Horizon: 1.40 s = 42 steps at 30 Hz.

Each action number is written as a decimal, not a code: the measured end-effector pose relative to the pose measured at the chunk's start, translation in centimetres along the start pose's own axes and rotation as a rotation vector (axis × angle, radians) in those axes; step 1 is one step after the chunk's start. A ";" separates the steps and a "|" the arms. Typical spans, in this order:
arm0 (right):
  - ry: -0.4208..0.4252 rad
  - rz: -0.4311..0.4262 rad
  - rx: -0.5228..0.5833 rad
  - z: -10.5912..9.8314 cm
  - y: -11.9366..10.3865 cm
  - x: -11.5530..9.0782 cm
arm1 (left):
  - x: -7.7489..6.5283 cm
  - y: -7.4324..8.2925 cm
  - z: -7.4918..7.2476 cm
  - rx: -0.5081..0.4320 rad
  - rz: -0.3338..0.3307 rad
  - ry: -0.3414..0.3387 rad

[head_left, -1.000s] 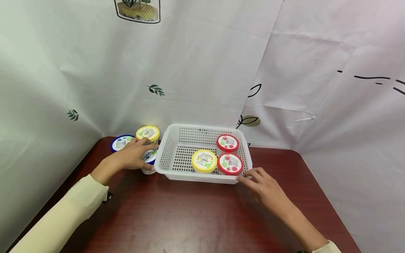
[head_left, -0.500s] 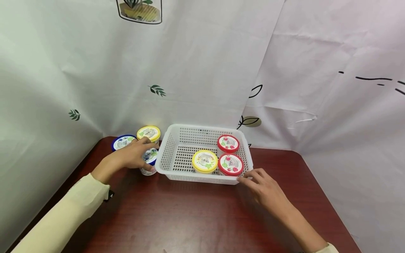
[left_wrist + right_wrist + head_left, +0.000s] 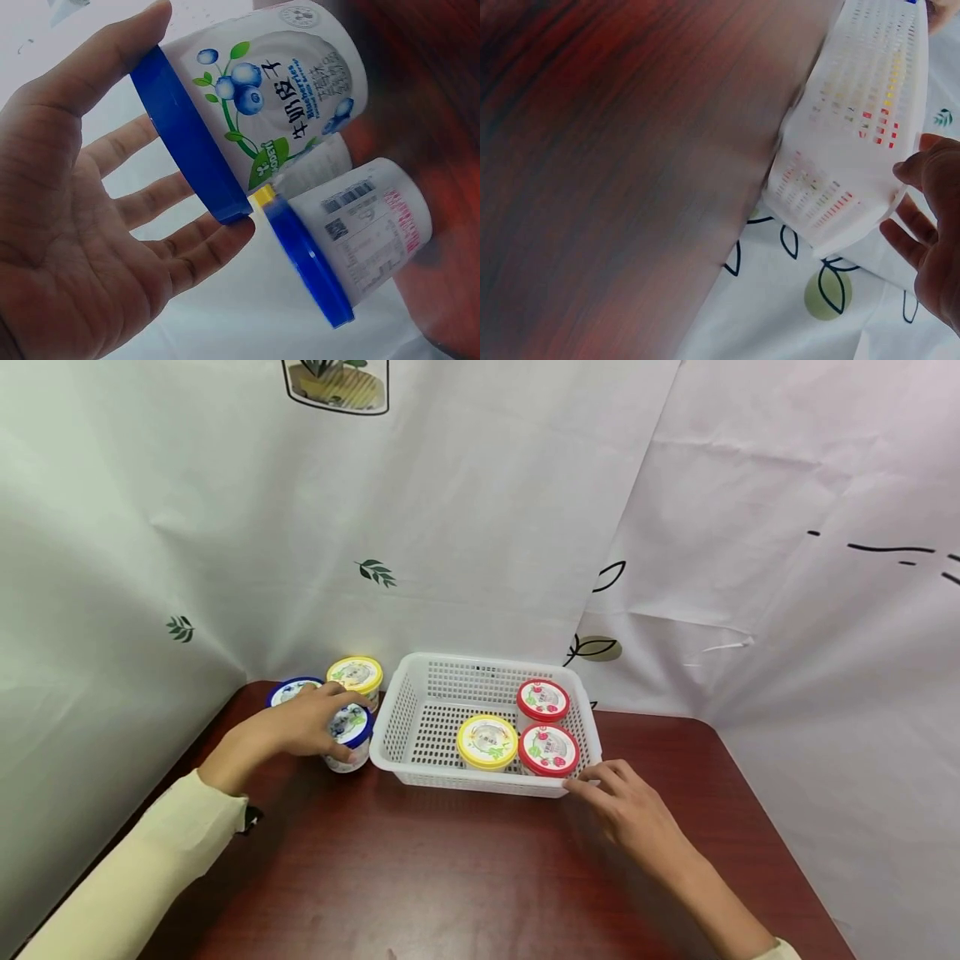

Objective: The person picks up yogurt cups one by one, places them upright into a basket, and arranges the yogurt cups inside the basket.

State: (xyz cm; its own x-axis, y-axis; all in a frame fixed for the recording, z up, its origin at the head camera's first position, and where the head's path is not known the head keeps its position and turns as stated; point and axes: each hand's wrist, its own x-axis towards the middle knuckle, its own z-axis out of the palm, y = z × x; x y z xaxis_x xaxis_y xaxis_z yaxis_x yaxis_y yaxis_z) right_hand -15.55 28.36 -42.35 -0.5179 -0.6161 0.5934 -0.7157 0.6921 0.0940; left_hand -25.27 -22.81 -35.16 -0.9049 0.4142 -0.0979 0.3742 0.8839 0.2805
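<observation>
My left hand (image 3: 303,721) holds a blue-lidded tub (image 3: 349,727) by its lid, left of the white basket. In the left wrist view, blueberries show on this tub's side (image 3: 262,90), with thumb and fingers across the blue lid (image 3: 191,139). Partly behind the hand stands a second blue-lidded tub (image 3: 288,691); a yellow-lidded tub (image 3: 356,674) is just behind. My right hand (image 3: 630,802) pinches the front right corner of the basket (image 3: 480,783). Inside the basket are a yellow-lidded tub (image 3: 487,742) and two red-lidded tubs (image 3: 543,699) at the right side.
The basket stands on a dark red-brown table (image 3: 465,868). White printed cloth (image 3: 480,527) hangs close behind and along both sides of it. The left part of the basket's slotted floor (image 3: 435,735) shows bare.
My left hand has shifted slightly left with the blue-lidded tub, which now sits farther from the yellow-lidded one behind it. The right hand and basket stay put.
</observation>
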 end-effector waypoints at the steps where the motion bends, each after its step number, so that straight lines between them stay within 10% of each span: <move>1: -0.005 0.005 0.002 0.0 0.0 0.0 | -0.1 -0.1 -0.2 0.005 0.001 0.002; 16: 0.005 0.016 0.013 0.1 0.2 0.0 | -2.2 -1.5 -3.9 0.000 -0.001 0.058; 42: -0.017 0.033 0.011 0.0 0.1 0.0 | -1.6 1.2 -5.9 -0.077 0.113 0.219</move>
State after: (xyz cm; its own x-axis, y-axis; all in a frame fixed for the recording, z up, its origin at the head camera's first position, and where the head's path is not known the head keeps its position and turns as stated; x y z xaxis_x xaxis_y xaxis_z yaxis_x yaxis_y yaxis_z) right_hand -15.62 28.44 -42.35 -0.5490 -0.5993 0.5827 -0.7031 0.7080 0.0658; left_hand -24.59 -23.65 -29.04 -0.8837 0.4452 0.1447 0.4665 0.8120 0.3508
